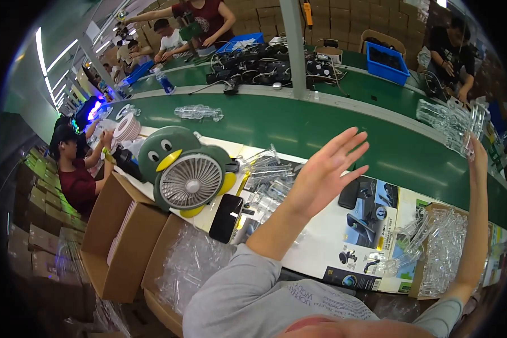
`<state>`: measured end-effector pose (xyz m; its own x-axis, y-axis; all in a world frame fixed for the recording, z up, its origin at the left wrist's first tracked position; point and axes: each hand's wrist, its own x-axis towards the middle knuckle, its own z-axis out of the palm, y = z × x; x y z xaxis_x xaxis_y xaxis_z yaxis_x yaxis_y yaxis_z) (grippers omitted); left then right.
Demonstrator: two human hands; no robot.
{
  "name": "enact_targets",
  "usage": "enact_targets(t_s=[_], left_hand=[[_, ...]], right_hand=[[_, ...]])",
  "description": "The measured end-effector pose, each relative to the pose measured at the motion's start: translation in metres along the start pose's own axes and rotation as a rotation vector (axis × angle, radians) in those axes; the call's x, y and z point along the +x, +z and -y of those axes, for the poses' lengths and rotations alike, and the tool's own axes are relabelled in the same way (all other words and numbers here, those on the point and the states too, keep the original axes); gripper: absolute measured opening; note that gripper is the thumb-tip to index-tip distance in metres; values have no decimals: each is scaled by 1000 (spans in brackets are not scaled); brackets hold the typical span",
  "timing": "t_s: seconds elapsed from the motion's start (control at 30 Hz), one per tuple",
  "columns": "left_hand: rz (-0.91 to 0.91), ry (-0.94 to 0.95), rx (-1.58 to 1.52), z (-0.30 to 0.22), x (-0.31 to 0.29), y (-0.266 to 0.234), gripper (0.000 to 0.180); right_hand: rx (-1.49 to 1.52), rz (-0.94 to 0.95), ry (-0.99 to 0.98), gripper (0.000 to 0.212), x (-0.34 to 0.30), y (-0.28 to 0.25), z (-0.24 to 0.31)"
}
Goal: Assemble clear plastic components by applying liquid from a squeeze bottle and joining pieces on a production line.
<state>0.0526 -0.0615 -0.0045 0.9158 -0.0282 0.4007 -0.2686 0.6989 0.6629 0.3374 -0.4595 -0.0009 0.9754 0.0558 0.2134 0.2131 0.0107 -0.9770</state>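
My left hand [329, 173] is raised over the table near the edge of the green conveyor belt, its fingers spread and nothing in them. At the far right, my right arm stretches out over the belt. My right hand [477, 160] is closed at the near end of a bunch of clear plastic parts [448, 123]; its fingertips are partly hidden among them. More clear plastic parts [271, 172] lie in a loose heap on the table, left of my left forearm. A cardboard box [426, 214] full of similar clear parts stands beside my right forearm.
A green penguin-shaped fan [180, 169] and a black phone [226, 218] sit left on the table. Open cartons [118, 236] stand lower left. One clear piece [199, 112] rides the belt [253, 121]. Beyond a metal post [294, 50], people work near blue bins [387, 66].
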Motion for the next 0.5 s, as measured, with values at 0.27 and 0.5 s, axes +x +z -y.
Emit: enact_targets(t_s=[0.27,0.5], left_hand=[[-157,-193,-493,16,-2,-13,70],[-273,-38,-699,-9,-1,-29,60]], right_hand=[[-244,214,-607,44,-188,182,73],[-274,307,-723,52,-248,242,42]])
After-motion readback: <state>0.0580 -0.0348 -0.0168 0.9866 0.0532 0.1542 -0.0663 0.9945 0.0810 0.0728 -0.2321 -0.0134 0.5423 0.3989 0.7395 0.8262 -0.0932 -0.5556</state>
